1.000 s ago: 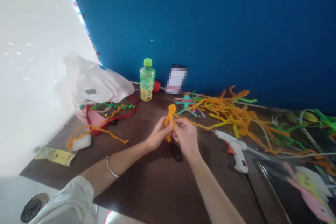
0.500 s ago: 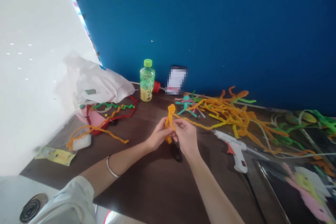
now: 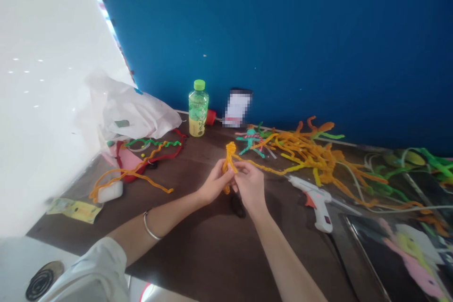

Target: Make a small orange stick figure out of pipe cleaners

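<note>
In the head view, the black, looped handle below the right hand now shows a narrower profile than half a second ago. Fingers of the left hand and right hand clamp the knotted, fuzzy orange pipe-cleaner piece over the dark brown table; a white glue gun lies to the right.

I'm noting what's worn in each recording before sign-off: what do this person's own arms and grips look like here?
The left arm has a loose, whitish sleeve and, further down, a thin, silver-coloured bangle. The right arm shows no sleeve or jewellery in frame. The left grip and right grip are bare, ungloved hands; finer details are too small to tell.
</note>
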`<state>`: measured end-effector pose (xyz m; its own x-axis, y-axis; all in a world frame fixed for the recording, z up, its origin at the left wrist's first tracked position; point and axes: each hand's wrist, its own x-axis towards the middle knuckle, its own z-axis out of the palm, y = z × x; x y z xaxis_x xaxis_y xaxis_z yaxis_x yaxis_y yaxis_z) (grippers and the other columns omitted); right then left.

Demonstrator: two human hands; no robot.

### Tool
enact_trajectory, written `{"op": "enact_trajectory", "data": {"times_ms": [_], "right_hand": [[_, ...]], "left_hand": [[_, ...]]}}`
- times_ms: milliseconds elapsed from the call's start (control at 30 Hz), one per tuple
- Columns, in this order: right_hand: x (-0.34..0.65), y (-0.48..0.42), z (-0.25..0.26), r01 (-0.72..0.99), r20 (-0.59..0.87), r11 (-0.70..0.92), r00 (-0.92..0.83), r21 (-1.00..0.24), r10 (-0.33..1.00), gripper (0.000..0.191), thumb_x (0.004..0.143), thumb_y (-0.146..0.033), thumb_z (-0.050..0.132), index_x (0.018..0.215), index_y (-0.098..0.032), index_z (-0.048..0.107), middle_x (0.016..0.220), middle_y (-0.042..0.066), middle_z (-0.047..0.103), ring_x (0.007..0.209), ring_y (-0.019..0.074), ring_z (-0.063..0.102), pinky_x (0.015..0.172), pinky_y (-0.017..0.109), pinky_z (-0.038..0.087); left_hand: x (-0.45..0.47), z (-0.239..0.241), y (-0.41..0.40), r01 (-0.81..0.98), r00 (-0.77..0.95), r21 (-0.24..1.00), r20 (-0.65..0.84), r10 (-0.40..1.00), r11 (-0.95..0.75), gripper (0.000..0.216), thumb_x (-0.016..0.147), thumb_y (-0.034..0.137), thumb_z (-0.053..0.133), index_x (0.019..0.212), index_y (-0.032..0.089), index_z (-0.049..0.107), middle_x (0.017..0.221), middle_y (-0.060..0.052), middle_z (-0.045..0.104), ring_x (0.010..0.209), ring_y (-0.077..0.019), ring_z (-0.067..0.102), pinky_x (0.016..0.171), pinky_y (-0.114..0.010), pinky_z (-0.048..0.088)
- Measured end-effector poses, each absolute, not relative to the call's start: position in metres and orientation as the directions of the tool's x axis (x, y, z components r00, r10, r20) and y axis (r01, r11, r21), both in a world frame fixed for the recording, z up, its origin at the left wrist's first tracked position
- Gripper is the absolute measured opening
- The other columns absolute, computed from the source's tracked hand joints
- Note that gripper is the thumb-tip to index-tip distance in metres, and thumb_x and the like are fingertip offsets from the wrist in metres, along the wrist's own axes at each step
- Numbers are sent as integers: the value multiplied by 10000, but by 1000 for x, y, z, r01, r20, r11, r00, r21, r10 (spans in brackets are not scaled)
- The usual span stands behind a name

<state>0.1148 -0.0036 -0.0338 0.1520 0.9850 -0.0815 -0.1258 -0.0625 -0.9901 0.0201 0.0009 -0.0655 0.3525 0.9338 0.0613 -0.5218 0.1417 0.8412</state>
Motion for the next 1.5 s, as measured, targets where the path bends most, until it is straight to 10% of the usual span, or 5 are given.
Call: {"op": "enact_trajectory", "data": {"times_ms": [567,1067,1500], "right_hand": [[114,-9,-36,55,23,13,194,-998,981,292,657,-435,646,709,-163,552,497,-17,553,359,84,476,313,186,364],[117,-11,-43,353,235,140,245,-925,941,212,734,-383,576,742,-172,574,672,38,640,581,149,615,577,261,510],[122,-10,-47,487,353,208,226,-848,908,331,764,-375,555,1016,-163,583,655,34,653,568,157,624,601,286,517]], "left_hand": [[20,-70,5,-315,174,948,5,985,51,354,782,520,458,852,174,465,632,38,428,487,-55,406,442,-188,340],[24,-65,8,-572,177,807,-53,983,147,389,755,505,517,649,181,331,478,96,234,375,-17,216,374,-150,202],[22,-71,9,-547,125,822,-105,987,157,286,719,405,602,725,119,599,614,4,553,548,-67,512,558,-202,431]]}}
